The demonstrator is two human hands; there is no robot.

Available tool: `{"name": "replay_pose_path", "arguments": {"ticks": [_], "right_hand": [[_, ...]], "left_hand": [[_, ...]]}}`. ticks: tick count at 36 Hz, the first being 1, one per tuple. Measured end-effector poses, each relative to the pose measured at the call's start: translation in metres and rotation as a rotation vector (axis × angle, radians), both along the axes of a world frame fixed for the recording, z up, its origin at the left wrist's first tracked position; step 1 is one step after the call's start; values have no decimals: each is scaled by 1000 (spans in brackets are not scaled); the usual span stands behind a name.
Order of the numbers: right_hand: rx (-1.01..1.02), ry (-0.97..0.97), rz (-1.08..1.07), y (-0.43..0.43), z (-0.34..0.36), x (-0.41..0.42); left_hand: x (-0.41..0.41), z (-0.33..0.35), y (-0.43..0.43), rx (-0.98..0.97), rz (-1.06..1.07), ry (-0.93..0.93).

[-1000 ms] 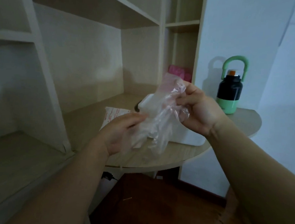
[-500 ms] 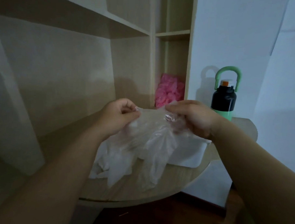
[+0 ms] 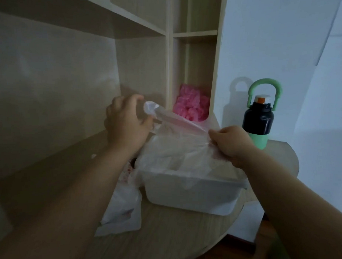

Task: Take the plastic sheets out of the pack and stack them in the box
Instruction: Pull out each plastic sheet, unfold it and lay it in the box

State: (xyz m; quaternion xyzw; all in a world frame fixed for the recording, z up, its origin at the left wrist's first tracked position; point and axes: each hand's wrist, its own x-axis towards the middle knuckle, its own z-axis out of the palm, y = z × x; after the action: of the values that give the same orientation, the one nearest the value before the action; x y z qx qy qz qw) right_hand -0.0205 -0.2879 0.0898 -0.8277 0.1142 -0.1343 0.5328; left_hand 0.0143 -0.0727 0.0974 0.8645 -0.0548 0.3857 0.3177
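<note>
- The left hand (image 3: 125,125) has its fingers curled, thumb and forefinger pinching a bunched corner of a clear plastic sheet (image 3: 177,147), raised in front of the shelf (image 3: 169,51)
- The right hand (image 3: 233,146) pinches the opposite edge of the same sheet, lower and nearer the camera
- Between the two pinches the sheet is taut along its top edge and hangs loose below, draping over the open top of the white box (image 3: 190,196)
- Pale crumpled plastic shows inside the box through the film, so some sheets seem already laid in; how many I cannot tell
- The pack (image 3: 123,211), white with red print, lies slumped on the round table (image 3: 171,245) just left of the box; whether it holds more sheets is hidden
- My reading: the task is partway through, with this sheet spread and ready to go down on the pile, then more pulls if the pack has any left
- A black and green bottle (image 3: 258,121) stands beyond the box, and a pink bundle (image 3: 190,107) sits in the shelf nook
</note>
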Motion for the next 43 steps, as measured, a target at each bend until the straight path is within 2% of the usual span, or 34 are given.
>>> {"name": "replay_pose_path", "arguments": {"ticks": [3, 5, 7, 10, 12, 16, 18, 20, 21, 23, 26, 29, 32, 34, 37, 40, 43], "right_hand": [[-60, 57, -84, -11, -8, 12], [-157, 99, -111, -15, -11, 13], [-269, 132, -101, -17, -12, 11], [-445, 166, -61, -14, -11, 6], [-581, 181, -59, -12, -8, 3], [-716, 103, -100, -11, -3, -3], [-845, 15, -105, -11, 1, -9], [-939, -77, -35, -9, 5, -11], [-920, -80, 44, -7, 7, -10], [-849, 33, 231, -2, 6, -7], [-989, 354, 396, 3, -4, 3], [-1065, 568, 481, 6, -15, 12], [-1008, 565, 472, 8, -18, 16], [-1007, 508, 446, 10, -15, 15], [-999, 341, 388, 13, -8, 9], [-869, 178, 319, 15, -1, 3], [-756, 20, 269, 26, 4, -7]], "left_hand": [[-5, -2, -10, 76, -278, -2], [-7, -4, -15, 178, -471, 145], [-6, -9, -19, 356, -538, 347], [2, -20, -24, 483, -555, 589], [5, -24, -29, 569, -539, 679], [12, -24, -38, 722, -534, 794], [16, -22, -42, 763, -504, 831], [19, -21, -46, 787, -482, 831], [20, -20, -49, 791, -475, 831], [19, -18, -51, 794, -470, 855], [18, -17, -51, 773, -500, 947], [18, -18, -43, 698, -515, 799], [11, -13, -32, 446, -555, 586], [3, -8, -25, 393, -562, 484], [-6, -4, -15, 321, -580, 444], [-11, -8, -9, 230, -592, 459], [-14, -15, 1, 121, -555, 392]]}}
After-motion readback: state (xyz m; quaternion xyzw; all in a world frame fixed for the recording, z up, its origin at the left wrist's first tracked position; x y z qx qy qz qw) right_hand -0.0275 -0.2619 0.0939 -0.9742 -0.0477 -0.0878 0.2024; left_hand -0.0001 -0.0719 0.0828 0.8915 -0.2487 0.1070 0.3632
